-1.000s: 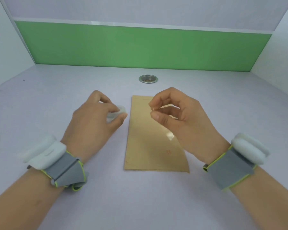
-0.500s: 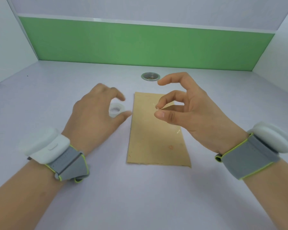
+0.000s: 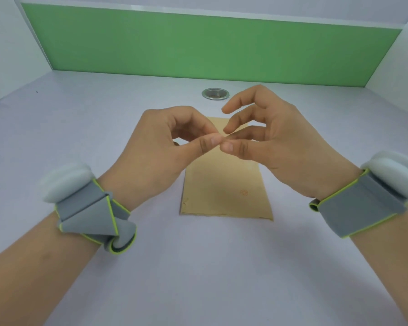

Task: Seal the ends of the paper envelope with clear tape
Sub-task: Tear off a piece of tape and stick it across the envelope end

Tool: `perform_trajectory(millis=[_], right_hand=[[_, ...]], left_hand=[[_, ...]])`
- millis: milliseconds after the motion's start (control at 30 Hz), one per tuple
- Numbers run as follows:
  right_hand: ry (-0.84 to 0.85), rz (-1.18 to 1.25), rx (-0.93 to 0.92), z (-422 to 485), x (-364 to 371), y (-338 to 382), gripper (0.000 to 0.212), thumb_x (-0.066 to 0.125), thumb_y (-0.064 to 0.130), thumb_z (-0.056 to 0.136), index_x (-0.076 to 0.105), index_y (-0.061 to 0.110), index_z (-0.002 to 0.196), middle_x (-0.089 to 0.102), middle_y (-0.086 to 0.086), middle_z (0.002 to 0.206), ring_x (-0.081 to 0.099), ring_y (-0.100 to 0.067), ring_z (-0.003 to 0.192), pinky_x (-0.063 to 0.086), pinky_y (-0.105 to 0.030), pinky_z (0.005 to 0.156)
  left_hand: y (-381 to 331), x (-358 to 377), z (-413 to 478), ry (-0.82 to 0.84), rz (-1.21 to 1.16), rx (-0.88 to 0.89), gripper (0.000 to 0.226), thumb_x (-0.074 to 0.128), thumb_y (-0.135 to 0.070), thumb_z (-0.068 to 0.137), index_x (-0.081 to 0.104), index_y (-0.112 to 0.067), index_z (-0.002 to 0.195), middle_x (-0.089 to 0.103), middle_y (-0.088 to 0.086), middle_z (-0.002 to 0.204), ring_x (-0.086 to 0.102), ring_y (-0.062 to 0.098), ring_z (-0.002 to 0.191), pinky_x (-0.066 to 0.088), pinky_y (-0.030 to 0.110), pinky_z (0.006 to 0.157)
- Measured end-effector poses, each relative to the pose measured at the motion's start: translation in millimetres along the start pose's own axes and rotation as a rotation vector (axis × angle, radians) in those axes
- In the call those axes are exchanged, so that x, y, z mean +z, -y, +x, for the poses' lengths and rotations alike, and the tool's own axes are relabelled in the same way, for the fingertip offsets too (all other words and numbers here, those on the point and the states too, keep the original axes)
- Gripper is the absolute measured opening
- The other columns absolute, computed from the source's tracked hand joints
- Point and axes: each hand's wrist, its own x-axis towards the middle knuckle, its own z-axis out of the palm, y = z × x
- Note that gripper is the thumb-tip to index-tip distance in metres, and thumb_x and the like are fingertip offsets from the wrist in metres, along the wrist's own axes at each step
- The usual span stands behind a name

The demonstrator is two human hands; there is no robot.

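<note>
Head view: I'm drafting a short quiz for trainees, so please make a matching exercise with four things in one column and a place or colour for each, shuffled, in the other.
Things:
1. paper envelope
2. metal ring
3. back panel
4. left hand

Places or colours:
A. green
B. raised above the envelope, fingertips pinched against those of the right hand
C. set into the table beyond the envelope's far end
D. brown, lying flat on the table

Pairs: 1-D, 2-C, 3-A, 4-B
</note>
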Motion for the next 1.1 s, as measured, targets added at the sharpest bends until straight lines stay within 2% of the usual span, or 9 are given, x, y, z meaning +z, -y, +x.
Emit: perform_trajectory(millis=[100, 167, 267, 400, 533, 633, 767, 933, 1100], right_hand=[[0.003, 0.009, 0.015, 0, -1, -1, 0.025, 0.071, 0.002, 0.077, 0.06, 0.016, 0.093, 0.059, -0.006, 0.099, 0.065, -0.014, 0.074, 0.05, -0.021, 0.062], [0.017, -0.089, 0.026, 0, -2, -3, 0.018, 0.072, 0.007, 0.077, 0.062, 0.019, 0.087, 0.062, -0.004, 0.1, 0.065, -0.012, 0.075, 0.045, -0.014, 0.055], [0.008, -0.182, 0.064, 1, -6, -9, 0.006, 0.07, 0.014, 0.081, 0.064, 0.016, 0.08, 0.064, -0.003, 0.087, 0.059, -0.01, 0.068, 0.045, -0.016, 0.054], [0.048, -0.092, 0.133, 1, -12, -13, 0.007, 0.063, 0.015, 0.086, 0.067, 0.01, 0.084, 0.061, -0.002, 0.072, 0.056, -0.006, 0.061, 0.045, -0.013, 0.053], [0.03, -0.038, 0.229, 0, -16, -14, 0.011, 0.06, 0.016, 0.088, 0.071, 0.014, 0.09, 0.063, 0.002, 0.07, 0.056, -0.002, 0.057, 0.045, -0.011, 0.053], [-0.02, 0.002, 0.308, -2, -15, -12, 0.012, 0.064, 0.016, 0.086, 0.07, 0.009, 0.093, 0.066, 0.0, 0.07, 0.056, -0.001, 0.053, 0.047, -0.01, 0.052], [-0.055, 0.054, 0.396, -9, -12, -9, 0.008, 0.067, 0.017, 0.083, 0.066, 0.009, 0.081, 0.066, -0.001, 0.069, 0.055, -0.003, 0.052, 0.047, -0.011, 0.051], [-0.042, 0.115, 0.427, -34, -12, -9, 0.007, 0.065, 0.018, 0.084, 0.063, 0.014, 0.077, 0.065, -0.001, 0.074, 0.056, -0.005, 0.057, 0.046, -0.011, 0.05], [0.022, 0.113, 0.397, -46, -14, -13, 0.007, 0.063, 0.016, 0.085, 0.067, 0.013, 0.079, 0.059, 0.007, 0.066, 0.052, -0.002, 0.056, 0.043, -0.011, 0.05]], left_hand=[[0, 1, 0, -0.025, 0.018, 0.004, 0.008, 0.073, -0.028, 0.074, 0.067, -0.023, 0.072, 0.068, -0.016, 0.068, 0.061, 0.001, 0.066, 0.05, 0.028, 0.068], [0, 1, 1, -0.056, 0.013, 0.011, 0.006, 0.073, -0.022, 0.075, 0.068, -0.021, 0.072, 0.067, -0.014, 0.065, 0.06, -0.001, 0.063, 0.048, 0.018, 0.066], [-1, -2, 4, -0.101, -0.035, -0.016, 0.004, 0.072, -0.017, 0.076, 0.068, -0.017, 0.074, 0.067, -0.008, 0.068, 0.058, 0.004, 0.063, 0.047, 0.015, 0.065], [0, -5, 5, -0.109, -0.051, -0.074, 0.005, 0.072, -0.016, 0.076, 0.068, -0.018, 0.074, 0.066, -0.002, 0.068, 0.057, 0.005, 0.061, 0.048, 0.015, 0.063], [3, -2, 4, -0.123, -0.031, -0.132, 0.003, 0.073, -0.016, 0.076, 0.069, -0.015, 0.075, 0.066, 0.002, 0.068, 0.056, 0.003, 0.057, 0.048, 0.012, 0.063], [1, 0, 2, -0.129, -0.028, -0.163, 0.005, 0.072, -0.015, 0.077, 0.07, -0.011, 0.077, 0.066, 0.004, 0.068, 0.056, 0.005, 0.057, 0.048, 0.013, 0.064], [-5, -1, -2, -0.096, -0.027, -0.222, 0.006, 0.073, -0.017, 0.076, 0.072, -0.012, 0.079, 0.068, 0.001, 0.066, 0.056, 0.004, 0.055, 0.044, 0.008, 0.059], [-16, 2, -13, 0.008, -0.029, -0.268, 0.006, 0.072, -0.013, 0.076, 0.071, -0.008, 0.08, 0.067, 0.0, 0.064, 0.055, 0.005, 0.056, 0.04, 0.006, 0.053], [-16, 2, -36, 0.043, -0.045, -0.266, 0.004, 0.07, -0.017, 0.078, 0.07, -0.013, 0.077, 0.069, 0.006, 0.073, 0.056, 0.008, 0.062, 0.042, 0.01, 0.058]])
